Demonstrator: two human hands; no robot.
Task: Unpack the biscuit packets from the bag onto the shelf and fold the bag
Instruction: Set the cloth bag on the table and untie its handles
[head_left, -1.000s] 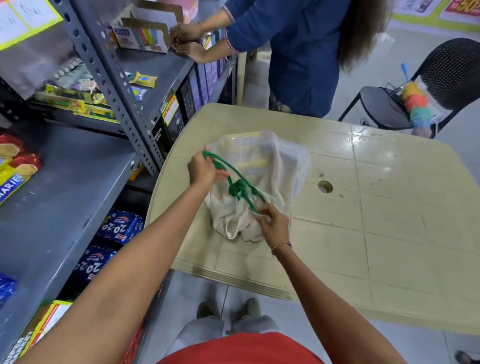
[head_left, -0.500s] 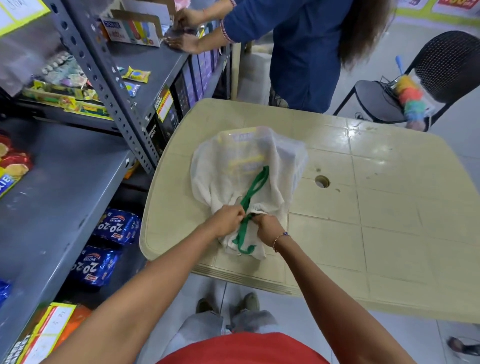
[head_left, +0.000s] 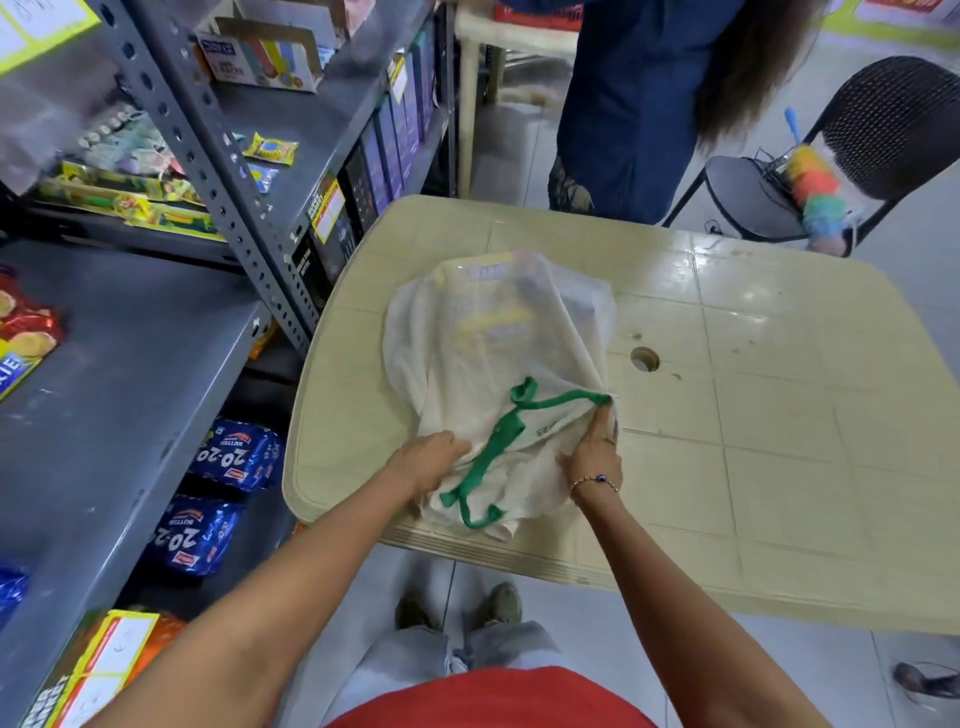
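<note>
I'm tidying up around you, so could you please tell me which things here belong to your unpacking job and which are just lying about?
Belongs to the job:
- cloth bag with green handles, under left hand and right hand
- grey shelf
- blue biscuit packets

Just lying about:
- colourful duster on black chair
- cardboard display box

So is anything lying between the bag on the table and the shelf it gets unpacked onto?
Nothing visible. The bag lies on the table under both hands, left hand and right hand. The gap to the grey shelf is open, with bare shelf nearest the table.
</note>
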